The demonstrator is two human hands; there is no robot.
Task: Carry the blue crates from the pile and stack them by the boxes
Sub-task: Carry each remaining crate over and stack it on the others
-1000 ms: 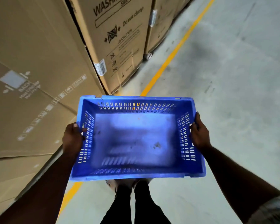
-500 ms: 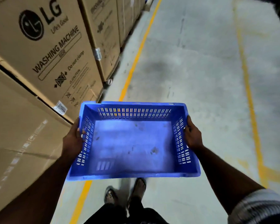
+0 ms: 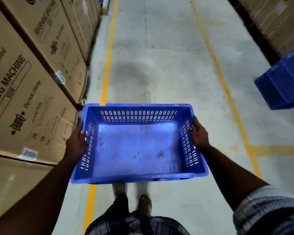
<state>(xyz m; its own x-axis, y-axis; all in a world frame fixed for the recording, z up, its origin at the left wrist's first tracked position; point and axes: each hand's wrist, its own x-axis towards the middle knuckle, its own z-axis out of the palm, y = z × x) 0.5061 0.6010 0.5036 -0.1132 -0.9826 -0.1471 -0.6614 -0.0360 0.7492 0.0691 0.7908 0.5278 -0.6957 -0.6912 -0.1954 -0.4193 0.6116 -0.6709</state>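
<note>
both hands (left hand (image 3: 77, 141), right hand (image 3: 199, 135)) grip the blue crate (image 3: 137, 150).

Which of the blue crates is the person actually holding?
The empty crate at the centre, gripped at its short sides by the left hand and right hand. The other crate sits at the right edge, untouched.

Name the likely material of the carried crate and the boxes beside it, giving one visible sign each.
Blue crate: probably moulded plastic, slightly glossy; slotted walls, uniform colour. Boxes: likely cardboard, matt brown; printed text, stuck-on labels.
</note>
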